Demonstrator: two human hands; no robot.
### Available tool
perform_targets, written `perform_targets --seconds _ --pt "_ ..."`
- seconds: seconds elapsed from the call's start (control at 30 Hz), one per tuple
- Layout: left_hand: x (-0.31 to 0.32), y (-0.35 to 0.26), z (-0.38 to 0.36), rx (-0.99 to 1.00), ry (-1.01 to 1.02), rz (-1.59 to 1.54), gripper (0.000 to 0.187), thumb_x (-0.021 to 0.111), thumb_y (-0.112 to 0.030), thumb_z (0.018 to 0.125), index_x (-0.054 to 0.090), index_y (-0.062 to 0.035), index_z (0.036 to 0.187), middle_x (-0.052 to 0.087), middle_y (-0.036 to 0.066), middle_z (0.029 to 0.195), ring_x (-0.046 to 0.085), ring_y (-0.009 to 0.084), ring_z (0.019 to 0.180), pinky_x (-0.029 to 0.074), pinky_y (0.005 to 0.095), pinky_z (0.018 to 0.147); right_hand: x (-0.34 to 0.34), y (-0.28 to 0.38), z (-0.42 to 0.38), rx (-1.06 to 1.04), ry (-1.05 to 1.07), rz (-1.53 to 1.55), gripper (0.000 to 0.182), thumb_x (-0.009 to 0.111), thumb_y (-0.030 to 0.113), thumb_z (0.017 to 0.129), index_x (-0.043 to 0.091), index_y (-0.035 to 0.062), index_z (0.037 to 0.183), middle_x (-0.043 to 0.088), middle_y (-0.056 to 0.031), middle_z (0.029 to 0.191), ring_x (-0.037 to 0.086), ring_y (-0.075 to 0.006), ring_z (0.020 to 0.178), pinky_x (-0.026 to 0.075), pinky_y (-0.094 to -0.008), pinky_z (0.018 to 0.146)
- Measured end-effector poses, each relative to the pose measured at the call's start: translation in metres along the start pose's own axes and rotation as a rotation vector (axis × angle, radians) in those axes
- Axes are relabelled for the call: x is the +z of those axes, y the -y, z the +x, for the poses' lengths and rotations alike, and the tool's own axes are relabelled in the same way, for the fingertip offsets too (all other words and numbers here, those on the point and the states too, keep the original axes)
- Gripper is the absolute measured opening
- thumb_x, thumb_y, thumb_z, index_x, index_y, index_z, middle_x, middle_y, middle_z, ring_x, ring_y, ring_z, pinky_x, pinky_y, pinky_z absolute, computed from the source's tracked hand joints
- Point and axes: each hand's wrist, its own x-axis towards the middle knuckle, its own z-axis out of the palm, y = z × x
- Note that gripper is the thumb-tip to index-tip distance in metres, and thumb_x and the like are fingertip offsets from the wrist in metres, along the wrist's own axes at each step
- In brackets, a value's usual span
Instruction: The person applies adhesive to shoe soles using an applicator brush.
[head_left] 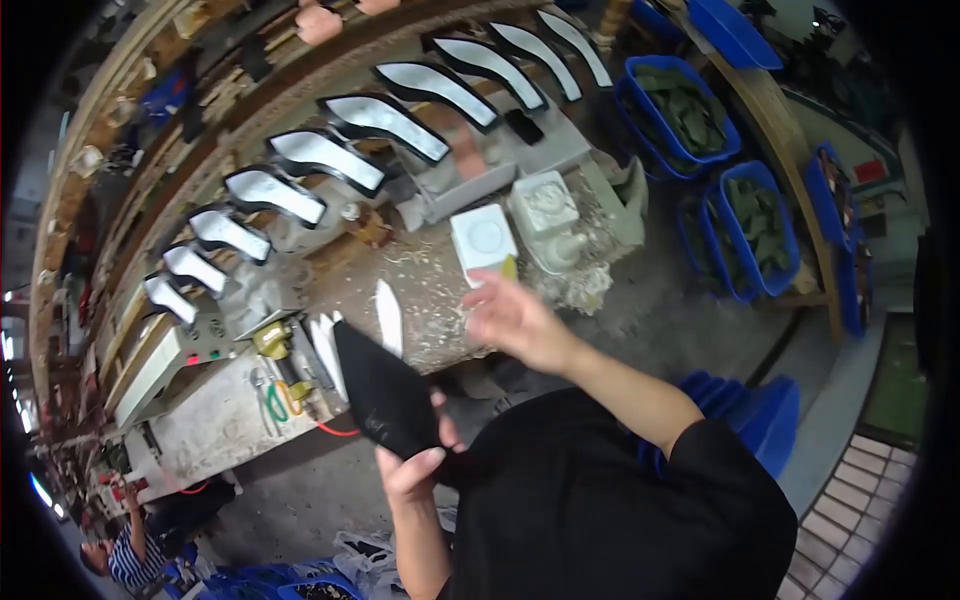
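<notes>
My left hand (410, 474) is wrapped round a black pointed shoe upper (385, 390), its narrow tip directed up toward the bench. Whether a last sits inside it cannot be seen. My right hand (515, 322) hovers over the bench edge, its fingers partly curled and smeared by motion. Just beyond those fingers is a small yellow piece (509, 267), beside a white square container (483, 237) with a round mark on top. White sole-shaped pieces (389, 316) lie on the bench near the upper's tip.
Several white soles with black edges (410, 125) stand in a row along the rack. A crusted white tub (545, 203), a yellow-green tool (272, 343) and scissors (275, 400) lie on the bench (215, 425). Blue baskets (755, 230) stand at right. Another person (137, 560) sits lower left.
</notes>
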Motion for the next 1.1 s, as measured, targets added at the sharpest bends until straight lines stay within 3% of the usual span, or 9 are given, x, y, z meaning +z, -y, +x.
perform_targets --seconds 0.1,0.2,0.37,0.4,0.53,0.57,0.7,0.9,1.1 --pt "-0.008 -0.002 -0.025 0.181 0.007 -0.466 0.091 0.07 -0.006 0.069 0.034 0.0106 0.15 0.045 0.032 0.144 0.063 0.0286 0.081 0.061 0.0433 0.068 -0.088 -0.048 0.025 0.201 -0.452 -0.578 0.053 0.078 0.02 0.093 0.06 -0.0054 0.136 0.069 -0.01 0.1 0.067 -0.0198 0.08 0.056 -0.0306 0.071" --pt "-0.003 -0.01 -0.038 0.299 0.046 -0.597 0.095 0.065 -0.006 0.07 0.027 0.0085 0.156 0.038 0.034 0.152 0.062 0.0294 0.081 0.063 0.0455 0.069 -0.111 -0.078 0.056 0.378 -0.404 -0.728 0.044 0.078 0.023 0.093 0.068 -0.0116 0.118 0.07 -0.0128 0.098 0.067 -0.0191 0.079 0.055 -0.0307 0.071" --pt "-0.016 -0.016 -0.035 0.287 0.065 -0.71 0.104 0.064 -0.005 0.071 0.018 0.0024 0.164 0.028 0.036 0.162 0.067 0.0359 0.089 0.066 0.0475 0.077 -0.131 -0.114 0.094 0.379 -0.348 -0.829 0.032 0.075 0.02 0.094 0.074 -0.0082 0.109 0.073 -0.014 0.094 0.068 -0.0226 0.078 0.055 -0.0319 0.071" --pt "-0.017 -0.018 -0.035 0.295 0.059 -0.719 0.104 0.064 -0.005 0.071 0.018 0.0024 0.164 0.028 0.036 0.162 0.067 0.0359 0.089 0.066 0.0475 0.077 -0.134 -0.114 0.092 0.383 -0.34 -0.84 0.032 0.075 0.02 0.094 0.074 -0.0082 0.109 0.073 -0.014 0.094 0.068 -0.0226 0.078 0.055 -0.0319 0.071" --pt "-0.012 -0.02 -0.039 0.202 -0.028 -0.752 0.11 0.064 -0.005 0.07 0.013 -0.0031 0.168 0.016 0.033 0.171 0.065 0.0453 0.118 0.067 0.0483 0.083 -0.133 -0.076 0.052 -0.323 -0.095 -1.204 0.026 0.072 0.017 0.094 0.076 -0.0035 0.11 0.077 -0.0155 0.094 0.07 -0.03 0.073 0.056 -0.0369 0.069" --pt "-0.007 -0.021 -0.037 0.206 -0.032 -0.763 0.11 0.064 -0.005 0.07 0.013 -0.0031 0.168 0.016 0.033 0.171 0.065 0.0453 0.118 0.067 0.0483 0.083 -0.126 -0.07 0.048 -0.317 -0.087 -1.213 0.026 0.072 0.017 0.094 0.076 -0.0035 0.11 0.077 -0.0155 0.094 0.07 -0.03 0.073 0.056 -0.0369 0.069" --pt "0.013 -0.022 -0.019 0.342 -0.5 -0.57 0.114 0.062 -0.003 0.071 0.008 -0.0104 0.171 0.007 0.022 0.177 0.034 0.0447 0.155 0.065 0.05 0.087 -0.103 -0.057 0.043 -0.317 -0.082 -1.143 0.021 0.069 0.012 0.094 0.076 -0.0007 0.108 0.078 -0.0149 0.09 0.07 -0.0354 0.068 0.056 -0.0416 0.064" --pt "-0.01 -0.021 -0.032 0.3 -0.356 -0.558 0.117 0.062 0.0 0.065 0.009 -0.0043 0.169 0.01 0.025 0.175 0.03 0.0455 0.156 0.068 0.051 0.08 -0.114 -0.086 0.059 -0.393 -0.048 -1.433 0.024 0.066 0.005 0.093 0.075 -0.0043 0.114 0.08 -0.0143 0.101 0.063 -0.0205 0.056 0.053 -0.0304 0.057" --pt "-0.026 -0.021 -0.037 0.289 -0.187 -0.559 0.12 0.063 -0.001 0.07 0.0 -0.0111 0.171 -0.001 0.018 0.178 0.03 0.0422 0.157 0.064 0.0391 0.066 -0.101 -0.072 0.046 -0.003 -0.22 -1.172 0.025 0.061 0.004 0.094 0.076 -0.0024 0.112 0.078 -0.013 0.089 0.063 -0.0192 0.055 0.053 -0.0298 0.055"
